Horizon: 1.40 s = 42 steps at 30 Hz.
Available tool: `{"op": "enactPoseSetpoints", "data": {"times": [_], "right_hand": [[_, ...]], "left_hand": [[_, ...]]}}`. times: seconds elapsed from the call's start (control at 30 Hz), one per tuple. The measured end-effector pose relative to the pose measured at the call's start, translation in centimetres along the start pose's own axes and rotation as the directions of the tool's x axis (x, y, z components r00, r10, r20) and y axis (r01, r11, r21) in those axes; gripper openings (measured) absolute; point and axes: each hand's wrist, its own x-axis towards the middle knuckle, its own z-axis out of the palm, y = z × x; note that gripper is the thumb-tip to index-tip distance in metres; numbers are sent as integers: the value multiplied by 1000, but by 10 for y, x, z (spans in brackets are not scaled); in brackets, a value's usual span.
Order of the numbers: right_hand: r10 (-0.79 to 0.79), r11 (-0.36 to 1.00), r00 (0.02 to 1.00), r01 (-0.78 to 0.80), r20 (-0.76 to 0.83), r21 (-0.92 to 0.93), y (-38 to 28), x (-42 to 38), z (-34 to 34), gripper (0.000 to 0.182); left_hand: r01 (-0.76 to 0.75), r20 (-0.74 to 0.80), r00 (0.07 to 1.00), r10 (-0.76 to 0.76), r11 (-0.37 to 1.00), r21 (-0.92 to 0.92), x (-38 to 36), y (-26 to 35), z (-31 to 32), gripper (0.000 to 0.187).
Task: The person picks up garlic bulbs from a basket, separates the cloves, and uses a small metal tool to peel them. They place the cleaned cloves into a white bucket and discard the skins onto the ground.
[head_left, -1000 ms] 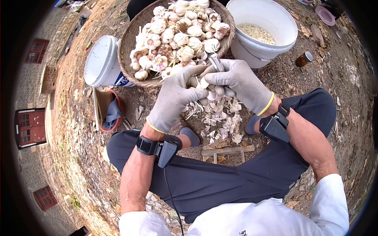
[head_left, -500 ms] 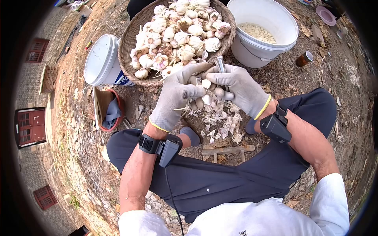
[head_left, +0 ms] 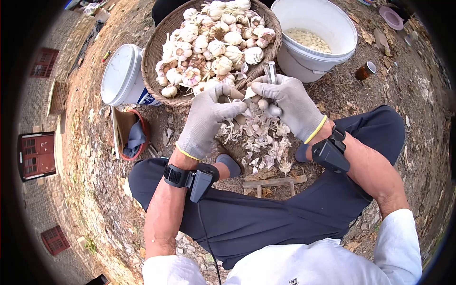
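Observation:
My left hand (head_left: 209, 116), in a grey glove with a yellow cuff, has its fingers curled beside a pale garlic clove (head_left: 249, 93); what lies inside them is hidden. My right hand (head_left: 289, 102), gloved alike, pinches that clove and also holds a metal blade-like tool (head_left: 270, 72) pointing up from between thumb and fingers. Just beyond both hands is a wicker basket (head_left: 151, 71) heaped with garlic bulbs (head_left: 216, 47). Below the hands, garlic skins (head_left: 266, 142) lie on the ground.
A white bucket (head_left: 304, 66) with peeled cloves stands at the upper right, near a dark can (head_left: 365, 71). On the left are a lidded white bucket (head_left: 118, 76) and a reddish container (head_left: 137, 147). A small wooden stool (head_left: 275, 182) sits between the legs.
My hands have moved slightly apart, with my left hand lower and further left. The bulbs and cloves seen between them earlier are less visible; one pale clove shows at my right fingertips.

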Motion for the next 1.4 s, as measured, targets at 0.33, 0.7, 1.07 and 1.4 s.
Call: {"op": "enactPoseSetpoints", "data": {"times": [0.33, 0.7, 1.07, 1.4], "right_hand": [[-70, 982, 992, 49, -108, -184, 1, -6, 13, 17], [177, 975, 972, -194, 154, 104, 15, 2, -4, 21], [-7, 974, 1000, 7, -2, -225, 9, -4, 17, 30], [104, 992, 994, -106, 39, 66, 11, 1, -1, 37]], "left_hand": [[-2, -73, 997, 8, 997, 72, -7, 5, 11, 17], [13, -31, 999, -20, 983, -185, -11, 3, 4, 11], [36, -29, 999, -42, 985, -172, -5, -2, 0, 12], [15, -47, 999, -28, 963, -269, -14, 8, 4, 14]]}}
